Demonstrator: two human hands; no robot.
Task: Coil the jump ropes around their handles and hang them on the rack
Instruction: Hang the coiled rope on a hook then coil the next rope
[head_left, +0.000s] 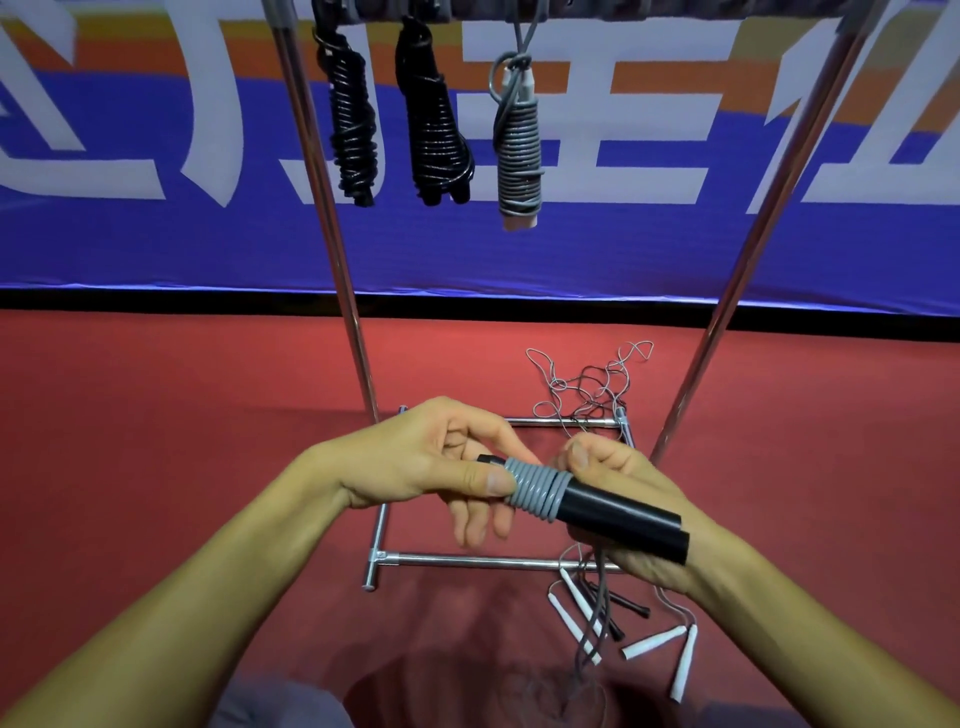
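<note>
My left hand (447, 467) grips one end of a pair of black jump-rope handles (623, 517), thumb pressed against several turns of grey rope (537, 491) coiled round them. My right hand (618, 483) sits under and behind the handles, fingers curled round the rope by the coil; the loose grey rope (592, 623) hangs down from it toward the floor. Three coiled ropes hang from the rack's top bar: two black ones (353, 130) (434, 124) and a grey one with white handles (519, 150).
The chrome rack's uprights (332, 223) (769, 223) rise on either side, and its base bars (467, 560) lie on the red floor below my hands. Loose ropes with white handles (652, 642) and black handles (626, 605) lie tangled at the right. A blue banner (156, 234) stands behind.
</note>
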